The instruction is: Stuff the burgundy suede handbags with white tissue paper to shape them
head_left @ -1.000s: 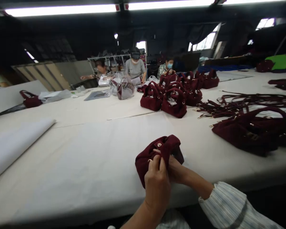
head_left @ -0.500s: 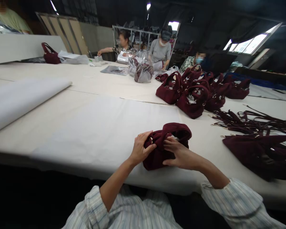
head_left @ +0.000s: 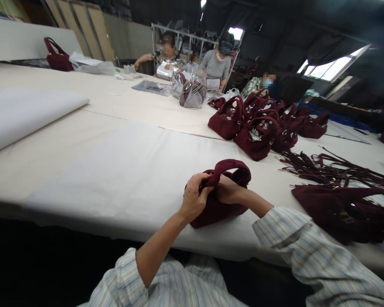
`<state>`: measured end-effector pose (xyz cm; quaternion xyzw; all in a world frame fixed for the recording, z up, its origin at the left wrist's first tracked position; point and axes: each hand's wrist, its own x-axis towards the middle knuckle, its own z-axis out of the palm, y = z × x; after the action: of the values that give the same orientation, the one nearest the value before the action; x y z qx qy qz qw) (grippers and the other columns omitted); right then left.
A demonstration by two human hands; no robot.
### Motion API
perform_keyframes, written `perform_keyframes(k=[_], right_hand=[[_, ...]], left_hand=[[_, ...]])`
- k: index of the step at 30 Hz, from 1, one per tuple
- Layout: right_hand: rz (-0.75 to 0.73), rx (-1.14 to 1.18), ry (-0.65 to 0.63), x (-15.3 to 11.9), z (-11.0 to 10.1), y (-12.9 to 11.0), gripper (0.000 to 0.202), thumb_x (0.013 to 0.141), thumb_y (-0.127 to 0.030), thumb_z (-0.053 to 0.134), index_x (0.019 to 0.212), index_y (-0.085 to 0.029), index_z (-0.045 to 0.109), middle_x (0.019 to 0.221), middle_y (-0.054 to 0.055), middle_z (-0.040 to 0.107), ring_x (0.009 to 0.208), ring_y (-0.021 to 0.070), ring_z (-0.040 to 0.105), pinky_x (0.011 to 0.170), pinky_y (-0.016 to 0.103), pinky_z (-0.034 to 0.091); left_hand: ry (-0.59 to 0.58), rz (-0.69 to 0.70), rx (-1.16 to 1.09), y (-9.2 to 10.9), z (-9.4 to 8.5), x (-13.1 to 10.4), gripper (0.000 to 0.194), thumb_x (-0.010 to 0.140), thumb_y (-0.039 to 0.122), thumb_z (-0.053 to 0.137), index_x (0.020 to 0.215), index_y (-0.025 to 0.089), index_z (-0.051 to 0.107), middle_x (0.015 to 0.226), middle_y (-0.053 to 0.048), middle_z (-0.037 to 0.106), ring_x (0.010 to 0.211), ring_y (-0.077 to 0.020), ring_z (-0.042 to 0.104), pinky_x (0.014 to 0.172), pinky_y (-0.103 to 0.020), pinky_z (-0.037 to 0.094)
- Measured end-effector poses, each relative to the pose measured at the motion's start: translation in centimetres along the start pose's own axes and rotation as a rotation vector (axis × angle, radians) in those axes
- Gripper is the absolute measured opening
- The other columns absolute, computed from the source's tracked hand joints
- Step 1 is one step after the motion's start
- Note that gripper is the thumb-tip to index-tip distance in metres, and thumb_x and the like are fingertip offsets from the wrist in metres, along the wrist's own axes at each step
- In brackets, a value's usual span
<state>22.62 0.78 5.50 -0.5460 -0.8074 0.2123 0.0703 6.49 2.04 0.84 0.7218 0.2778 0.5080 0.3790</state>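
Maroon handbag point(head_left: 222, 204) gripped by 2 hands at the counter point(head_left: 115, 170) edge.
Head view: the left hand point(head_left: 193, 200) is closed on its handle; the right hand point(head_left: 227, 192) seems pressed, fingers curled, into its top.

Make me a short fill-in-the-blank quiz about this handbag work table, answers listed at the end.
1. Both hands grip a small handbag coloured ____.
2. The left hand pinches the bag beside its ____.
3. The pile of loose straps lies to the person's ____.
4. The bag rests on a ____ table.

Answers: burgundy; handle; right; white
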Motion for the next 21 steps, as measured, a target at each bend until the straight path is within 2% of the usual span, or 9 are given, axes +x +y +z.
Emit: perform_keyframes(k=[4, 7, 9, 12, 14, 16, 17, 19, 21], right_hand=[[-0.025, 0.302, -0.173, 0.1, -1.1, 1.1, 0.029, 0.069, 0.006, 0.044, 0.076, -0.012, 0.065, 0.079, 0.005, 0.066, 0.08, 0.0172, 0.062, 0.072, 0.027, 0.047], [-0.031, 0.529, -0.295, 0.0, -1.7, 1.6, 0.017, 0.077, -0.004, 0.052, 0.068, -0.014, 0.064, 0.072, 0.002, 0.065, 0.067, 0.0135, 0.058, 0.062, 0.023, 0.046], [0.005, 0.651, -0.289, -0.2, -1.8, 1.5, 0.011, 0.082, -0.016, 0.058, 0.074, -0.014, 0.065, 0.074, 0.002, 0.066, 0.066, 0.0136, 0.058, 0.06, 0.024, 0.046], [0.084, 0.817, -0.136, -1.0, -1.8, 1.4, 0.012, 0.077, -0.024, 0.07, 0.086, -0.016, 0.068, 0.081, 0.001, 0.069, 0.073, 0.0174, 0.063, 0.07, 0.028, 0.051], [0.163, 0.903, 0.055, -1.9, -1.9, 1.5, 0.021, 0.071, -0.023, 0.076, 0.09, -0.016, 0.071, 0.082, 0.002, 0.071, 0.078, 0.021, 0.065, 0.074, 0.03, 0.052], [0.262, 0.925, 0.249, -2.7, -2.0, 1.8, 0.023, 0.068, -0.023, 0.077, 0.088, -0.015, 0.073, 0.079, 0.003, 0.071, 0.079, 0.0236, 0.066, 0.072, 0.031, 0.052], [0.303, 0.924, 0.329, -3.0, -2.0, 2.0, 0.021, 0.067, -0.023, 0.077, 0.086, -0.014, 0.073, 0.076, 0.003, 0.071, 0.077, 0.0243, 0.066, 0.071, 0.031, 0.051], [0.322, 0.916, 0.38, -3.3, -2.0, 2.3, 0.017, 0.068, -0.023, 0.074, 0.082, -0.013, 0.073, 0.075, 0.004, 0.071, 0.077, 0.0249, 0.066, 0.072, 0.033, 0.052], [0.285, 0.868, 0.325, -3.3, -2.0, 2.5, 0.017, 0.069, -0.019, 0.07, 0.085, -0.014, 0.072, 0.076, 0.002, 0.07, 0.079, 0.0233, 0.065, 0.076, 0.033, 0.052]], left_hand=[[0.113, 0.113, 0.05, -2.2, 0.7, 0.2, 0.009, 0.095, 0.026, 0.051, 0.101, 0.023, 0.056, 0.097, -0.002, 0.067, 0.098, -0.0185, 0.062, 0.113, -0.048, 0.038], [0.123, 0.15, 0.043, -3.1, 0.4, 1.5, 0.008, 0.096, 0.027, 0.051, 0.098, 0.022, 0.057, 0.093, -0.001, 0.066, 0.094, -0.0172, 0.061, 0.114, -0.046, 0.036], [0.09, 0.151, 0.05, -3.2, -0.4, 2.3, 0.008, 0.096, 0.029, 0.053, 0.097, 0.022, 0.058, 0.092, 0.0, 0.066, 0.093, -0.0169, 0.061, 0.115, -0.046, 0.034], [0.064, 0.107, 0.04, -2.7, -1.8, 1.3, 0.026, 0.092, 0.04, 0.062, 0.111, 0.022, 0.058, 0.113, -0.006, 0.065, 0.112, -0.0217, 0.059, 0.116, -0.048, 0.033], [0.025, 0.032, 0.012, -2.5, -2.2, -1.0, 0.069, 0.079, 0.051, 0.075, 0.135, 0.022, 0.046, 0.141, -0.013, 0.05, 0.134, -0.0291, 0.045, 0.117, -0.051, 0.033], [-0.066, -0.069, 0.003, -2.9, -1.8, -3.6, 0.116, 0.062, 0.057, 0.086, 0.153, 0.027, 0.021, 0.156, -0.017, 0.03, 0.146, -0.035, 0.029, 0.119, -0.055, 0.029], [-0.094, -0.111, 0.002, -3.3, -1.4, -4.6, 0.128, 0.057, 0.056, 0.088, 0.155, 0.029, 0.01, 0.161, -0.017, 0.021, 0.149, -0.0363, 0.021, 0.12, -0.057, 0.025], [-0.108, -0.203, -0.044, -4.3, -0.5, -5.8, 0.136, 0.058, 0.052, 0.09, 0.156, 0.032, -0.002, 0.164, -0.016, 0.012, 0.151, -0.0355, 0.015, 0.121, -0.057, 0.022], [-0.108, -0.291, -0.137, -5.5, 0.1, -5.5, 0.133, 0.062, 0.048, 0.089, 0.156, 0.032, -0.004, 0.164, -0.015, 0.012, 0.151, -0.0336, 0.017, 0.121, -0.054, 0.023]])
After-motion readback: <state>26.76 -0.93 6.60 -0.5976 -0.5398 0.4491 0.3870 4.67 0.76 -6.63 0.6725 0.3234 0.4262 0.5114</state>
